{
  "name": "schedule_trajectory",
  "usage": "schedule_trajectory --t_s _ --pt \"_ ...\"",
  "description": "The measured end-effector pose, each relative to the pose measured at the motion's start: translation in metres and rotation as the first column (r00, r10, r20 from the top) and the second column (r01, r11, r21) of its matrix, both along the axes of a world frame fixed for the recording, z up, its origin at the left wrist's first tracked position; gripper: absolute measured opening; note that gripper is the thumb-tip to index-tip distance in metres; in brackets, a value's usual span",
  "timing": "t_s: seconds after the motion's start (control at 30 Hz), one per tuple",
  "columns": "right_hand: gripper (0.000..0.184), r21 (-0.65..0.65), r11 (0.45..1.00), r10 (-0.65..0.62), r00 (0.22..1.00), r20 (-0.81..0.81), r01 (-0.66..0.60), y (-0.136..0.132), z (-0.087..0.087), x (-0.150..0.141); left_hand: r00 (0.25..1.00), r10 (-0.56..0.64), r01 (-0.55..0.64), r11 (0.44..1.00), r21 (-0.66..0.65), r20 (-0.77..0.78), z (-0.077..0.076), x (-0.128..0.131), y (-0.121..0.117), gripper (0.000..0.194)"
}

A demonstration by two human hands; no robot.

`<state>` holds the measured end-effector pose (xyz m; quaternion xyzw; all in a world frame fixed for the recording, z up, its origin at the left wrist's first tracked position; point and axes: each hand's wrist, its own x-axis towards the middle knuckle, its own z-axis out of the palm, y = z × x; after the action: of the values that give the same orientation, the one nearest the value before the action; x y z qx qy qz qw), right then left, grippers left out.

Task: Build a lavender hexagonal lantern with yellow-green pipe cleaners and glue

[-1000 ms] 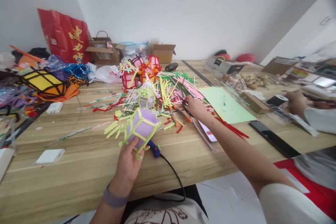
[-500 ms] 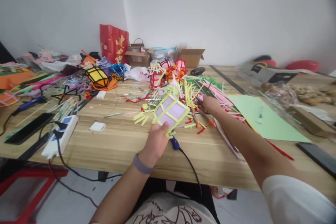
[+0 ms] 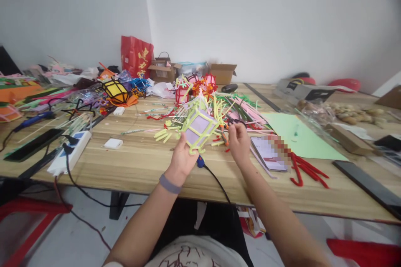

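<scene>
We see a lantern (image 3: 199, 126) with pale purple sides and a fuzzy yellow-green frame, up over the near middle of the table (image 3: 150, 175). Our left hand (image 3: 181, 158) grips its near left corner, thumb against the side. It looks very light, with soft fuzz and thin sides that could dent or tear, so we think it is best to pinch the frame gently and not push on the flat parts. It doesn't look slippery. The lantern leans, its curly ends pointing near, toward us, and its slanted edges running far and right. It looks nearly as wide as it is long, so we can't be sure of its long axis. Our right hand (image 3: 239, 142) is to the right with its fingers curled in, by a dark loop (image 3: 240, 122); we can't tell if it grips that. Near the lantern is a blue handle (image 3: 200, 161) with a black cord. A phone (image 3: 267, 156) lies to the right, and red fuzzy sticks (image 3: 308, 169) lie beyond it.
</scene>
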<state>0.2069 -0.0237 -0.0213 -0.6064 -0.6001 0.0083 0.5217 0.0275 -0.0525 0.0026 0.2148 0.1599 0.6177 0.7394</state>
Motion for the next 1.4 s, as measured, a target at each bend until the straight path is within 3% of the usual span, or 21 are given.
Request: schedule_trajectory --t_s 0.13,0.23,0.27,0.33,0.4,0.43,0.7,0.83,0.9,0.97,1.03,1.07,1.17,1.23,1.4 --pt "0.051 0.036 0.997 0.073 0.985 -0.158 -0.069 0.016 -0.013 0.007 0.987 -0.089 0.116 0.971 -0.209 0.137 -0.01 -0.004 -0.007 0.058" --pt "0.069 0.055 0.963 0.268 0.943 -0.195 -0.263 0.014 -0.016 0.004 0.958 -0.179 0.239 0.929 -0.282 0.225 -0.017 -0.004 -0.009 0.058" --pt "0.077 0.058 0.927 0.374 0.902 -0.217 -0.37 0.011 -0.016 0.001 0.947 -0.202 0.269 0.922 -0.277 0.249 -0.018 -0.003 -0.01 0.058" --pt "0.097 0.067 0.799 0.587 0.75 -0.304 -0.598 0.006 -0.016 -0.003 0.929 -0.252 0.323 0.909 -0.262 0.271 -0.02 0.002 -0.009 0.061" --pt "0.112 0.063 0.704 0.671 0.632 -0.388 -0.708 0.002 -0.015 -0.006 0.916 -0.306 0.37 0.893 -0.257 0.259 -0.019 0.008 -0.008 0.064" --pt "0.114 0.055 0.688 0.674 0.609 -0.418 -0.724 0.001 -0.016 -0.006 0.913 -0.326 0.385 0.886 -0.259 0.244 -0.018 0.011 -0.006 0.066" --pt "0.097 0.119 0.715 0.574 0.481 -0.662 -0.689 0.005 -0.018 -0.009 0.949 -0.278 0.314 0.868 -0.385 0.146 -0.01 0.026 -0.001 0.068" --pt "0.094 0.11 0.779 0.517 0.532 -0.67 -0.618 0.006 -0.012 -0.006 0.971 -0.233 0.232 0.863 -0.449 0.054 -0.015 0.02 -0.013 0.062" --pt "0.093 0.099 0.806 0.505 0.59 -0.63 -0.583 0.006 -0.009 -0.001 0.983 -0.162 0.104 0.882 -0.461 -0.089 -0.018 0.013 -0.021 0.049" --pt "0.093 0.084 0.819 0.511 0.655 -0.557 -0.568 0.004 -0.007 0.001 0.952 0.107 -0.183 0.949 -0.255 -0.287 -0.017 0.006 -0.025 0.033" --pt "0.094 0.061 0.814 0.532 0.699 -0.478 -0.578 0.0 -0.006 0.001 0.851 0.348 -0.324 0.937 0.129 -0.394 -0.012 0.001 -0.023 0.06" --pt "0.094 0.047 0.805 0.545 0.707 -0.45 -0.591 -0.003 -0.006 0.0 0.812 0.4 -0.316 0.914 0.255 -0.424 -0.008 0.0 -0.02 0.079" --pt "0.095 0.014 0.766 0.592 0.696 -0.406 -0.643 -0.01 -0.006 -0.006 0.815 0.3 -0.118 0.924 0.364 -0.496 0.0 -0.002 -0.008 0.103" --pt "0.094 -0.004 0.729 0.631 0.674 -0.384 -0.685 -0.013 -0.007 -0.01 0.814 0.25 -0.04 0.925 0.377 -0.525 0.002 -0.002 -0.003 0.107" --pt "0.086 -0.084 0.668 0.694 0.66 -0.288 -0.739 -0.018 -0.005 -0.017 0.787 0.343 -0.092 0.887 0.452 -0.512 -0.002 -0.006 -0.005 0.096"
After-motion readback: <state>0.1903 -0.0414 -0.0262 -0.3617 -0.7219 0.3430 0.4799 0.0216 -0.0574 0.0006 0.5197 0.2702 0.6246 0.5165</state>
